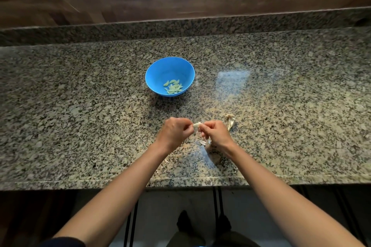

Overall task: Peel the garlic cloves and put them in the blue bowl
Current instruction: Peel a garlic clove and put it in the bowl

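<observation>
A blue bowl stands on the granite counter beyond my hands and holds several peeled garlic cloves. Closer to me, my left hand and my right hand meet above the counter. Between their fingertips they pinch one whitish garlic clove, which shows only as a small pale tip. Both hands have curled fingers around it. A scrap of garlic skin lies under my right hand.
The dry garlic stem and husk lies just right of my right hand. The speckled granite counter has a raised back ledge and a wooden wall behind. Its front edge runs under my forearms.
</observation>
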A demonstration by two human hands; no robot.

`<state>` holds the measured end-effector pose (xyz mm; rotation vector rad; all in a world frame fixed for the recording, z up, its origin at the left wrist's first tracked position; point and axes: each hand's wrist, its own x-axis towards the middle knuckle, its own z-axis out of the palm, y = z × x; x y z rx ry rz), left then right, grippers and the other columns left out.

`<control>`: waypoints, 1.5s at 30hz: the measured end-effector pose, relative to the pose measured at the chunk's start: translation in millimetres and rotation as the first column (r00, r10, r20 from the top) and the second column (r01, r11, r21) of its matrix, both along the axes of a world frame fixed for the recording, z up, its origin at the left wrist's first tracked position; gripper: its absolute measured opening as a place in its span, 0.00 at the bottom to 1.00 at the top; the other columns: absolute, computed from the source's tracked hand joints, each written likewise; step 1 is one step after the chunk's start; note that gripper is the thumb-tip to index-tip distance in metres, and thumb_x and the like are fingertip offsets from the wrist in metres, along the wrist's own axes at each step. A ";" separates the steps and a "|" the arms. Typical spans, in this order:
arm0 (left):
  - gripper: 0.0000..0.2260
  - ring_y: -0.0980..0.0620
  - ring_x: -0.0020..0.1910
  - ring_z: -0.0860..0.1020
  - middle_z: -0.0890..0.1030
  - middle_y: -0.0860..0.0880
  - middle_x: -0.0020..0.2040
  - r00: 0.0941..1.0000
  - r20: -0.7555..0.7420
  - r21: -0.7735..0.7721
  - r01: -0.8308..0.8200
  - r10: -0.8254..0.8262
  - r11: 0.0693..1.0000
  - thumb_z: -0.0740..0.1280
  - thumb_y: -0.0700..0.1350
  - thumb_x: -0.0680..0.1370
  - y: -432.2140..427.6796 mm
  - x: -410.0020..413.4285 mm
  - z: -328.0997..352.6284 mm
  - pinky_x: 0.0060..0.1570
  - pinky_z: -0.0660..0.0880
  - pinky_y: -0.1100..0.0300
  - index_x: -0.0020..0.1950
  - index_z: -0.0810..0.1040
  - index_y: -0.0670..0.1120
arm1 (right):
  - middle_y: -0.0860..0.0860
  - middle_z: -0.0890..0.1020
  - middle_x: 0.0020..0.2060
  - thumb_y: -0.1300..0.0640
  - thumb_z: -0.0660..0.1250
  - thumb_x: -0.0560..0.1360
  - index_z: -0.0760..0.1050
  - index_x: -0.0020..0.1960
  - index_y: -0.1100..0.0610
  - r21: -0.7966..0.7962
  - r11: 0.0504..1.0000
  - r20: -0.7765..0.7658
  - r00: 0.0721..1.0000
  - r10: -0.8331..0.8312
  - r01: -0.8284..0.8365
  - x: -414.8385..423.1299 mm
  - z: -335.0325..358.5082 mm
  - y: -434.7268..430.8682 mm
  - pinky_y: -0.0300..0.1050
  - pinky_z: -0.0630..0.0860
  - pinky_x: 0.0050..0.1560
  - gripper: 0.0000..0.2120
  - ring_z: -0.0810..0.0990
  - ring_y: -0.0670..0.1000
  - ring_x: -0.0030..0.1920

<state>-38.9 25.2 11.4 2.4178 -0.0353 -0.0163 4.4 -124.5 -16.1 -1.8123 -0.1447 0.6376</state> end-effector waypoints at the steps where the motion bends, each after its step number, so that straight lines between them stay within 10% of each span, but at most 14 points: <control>1: 0.09 0.55 0.23 0.71 0.77 0.48 0.28 0.999 0.025 0.031 0.038 -0.039 0.999 0.64 0.40 0.77 -2.8 -0.8 1.0 0.23 0.67 0.67 0.39 0.79 0.39 | 0.50 0.76 0.27 0.59 0.64 0.76 0.76 0.35 0.57 -0.028 1.000 0.023 1.000 -0.010 0.011 -0.7 -0.1 0.2 0.38 0.68 0.32 0.11 0.70 0.48 0.28; 14: 0.05 0.60 0.26 0.74 0.79 0.50 0.32 0.970 0.067 -0.132 -0.222 0.233 0.966 0.67 0.39 0.75 -23.2 -12.6 5.6 0.24 0.69 0.71 0.43 0.81 0.41 | 0.45 0.75 0.27 0.55 0.63 0.77 0.73 0.35 0.45 -0.207 0.978 0.218 0.975 0.037 0.009 -0.5 3.5 -5.6 0.36 0.62 0.26 0.12 0.66 0.44 0.24; 23: 0.07 0.57 0.37 0.80 0.83 0.47 0.43 0.890 -0.256 -0.218 -0.433 0.377 0.875 0.69 0.38 0.74 -14.4 -23.6 -9.2 0.34 0.77 0.69 0.51 0.81 0.42 | 0.49 0.83 0.33 0.60 0.64 0.75 0.80 0.44 0.59 0.059 0.998 0.058 0.998 -0.007 0.004 -3.8 1.8 -14.7 0.35 0.70 0.29 0.07 0.75 0.49 0.31; 32: 0.06 0.57 0.38 0.80 0.82 0.52 0.39 0.863 -0.150 -0.207 -0.504 0.482 0.838 0.71 0.49 0.73 -26.5 -26.0 3.9 0.36 0.77 0.64 0.45 0.82 0.47 | 0.52 0.83 0.37 0.51 0.62 0.77 0.79 0.44 0.61 -0.051 0.991 0.068 0.990 0.127 -0.123 -14.6 -0.3 -11.9 0.47 0.74 0.37 0.14 0.77 0.53 0.33; 37: 0.08 0.53 0.40 0.81 0.84 0.45 0.43 0.869 -0.334 -0.513 -0.492 0.364 0.704 0.73 0.39 0.69 -28.3 -22.7 7.7 0.39 0.78 0.64 0.48 0.82 0.41 | 0.52 0.83 0.37 0.54 0.60 0.77 0.80 0.47 0.61 0.008 0.986 0.041 0.986 0.163 -0.164 -18.4 9.3 -11.5 0.40 0.73 0.32 0.13 0.78 0.50 0.34; 45: 0.08 0.49 0.39 0.81 0.84 0.43 0.42 0.797 -0.507 -0.770 -0.590 0.327 0.244 0.70 0.31 0.69 -18.5 -25.9 2.4 0.43 0.79 0.60 0.47 0.81 0.39 | 0.53 0.83 0.36 0.59 0.66 0.74 0.79 0.47 0.63 0.279 0.958 -0.388 0.920 0.050 0.066 -16.5 18.3 -18.6 0.33 0.68 0.23 0.07 0.76 0.46 0.27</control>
